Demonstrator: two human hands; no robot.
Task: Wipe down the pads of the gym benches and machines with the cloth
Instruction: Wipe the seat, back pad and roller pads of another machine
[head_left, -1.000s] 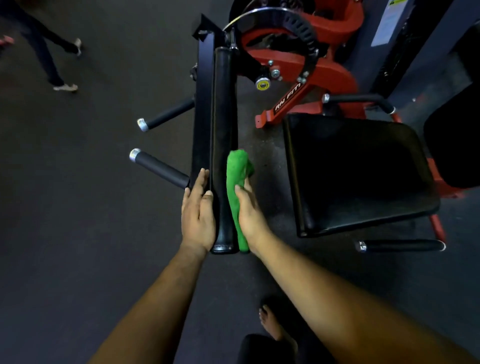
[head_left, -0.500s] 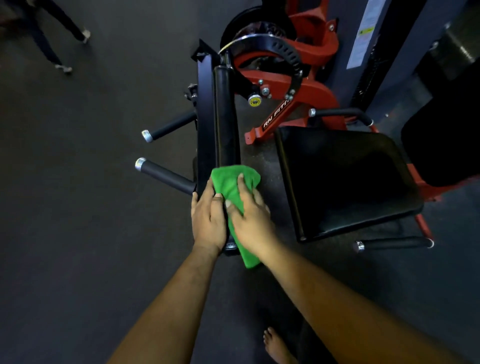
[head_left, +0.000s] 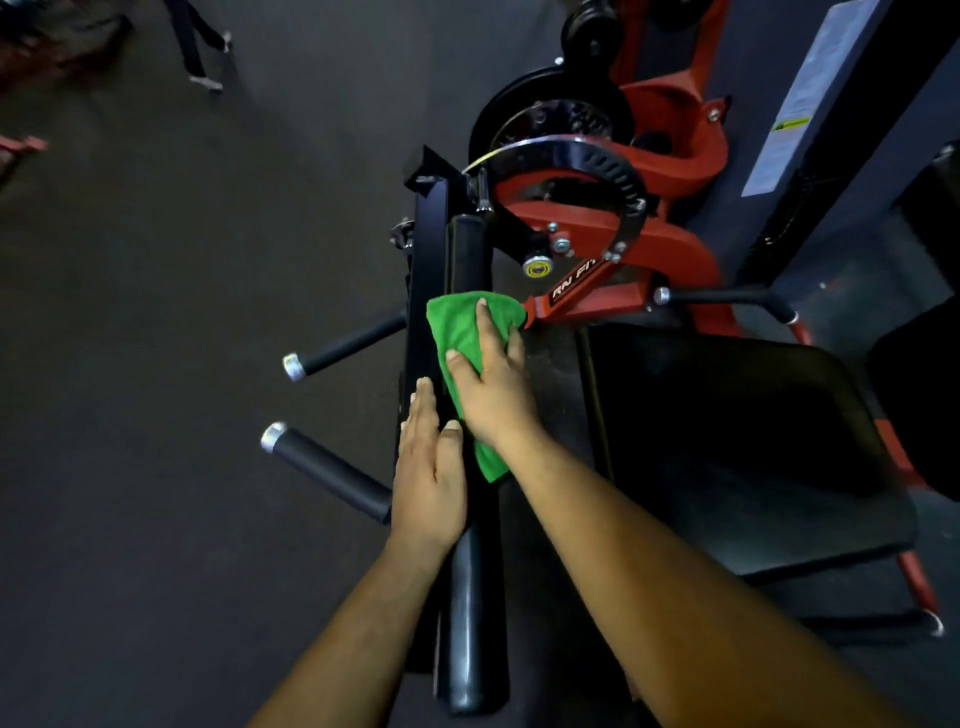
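While I press the cloth (head_left: 470, 332) on the narrow pad (head_left: 470, 249): step is mid-wipe, judged about halfway along it.
Right hand (head_left: 493, 384): fingers spread flat, pinning cloth to pad, not closed around it.
Left hand (head_left: 428, 467): flat and open, resting beside the pad, steadying.
Next: I'd carry the cloth on up the pad's far end, then cross to the seat (head_left: 727, 441), which looks untouched.
Writing: "RN FI" on red frame (head_left: 675, 254), rest hidden; white label (head_left: 795, 114) too blurred to read.
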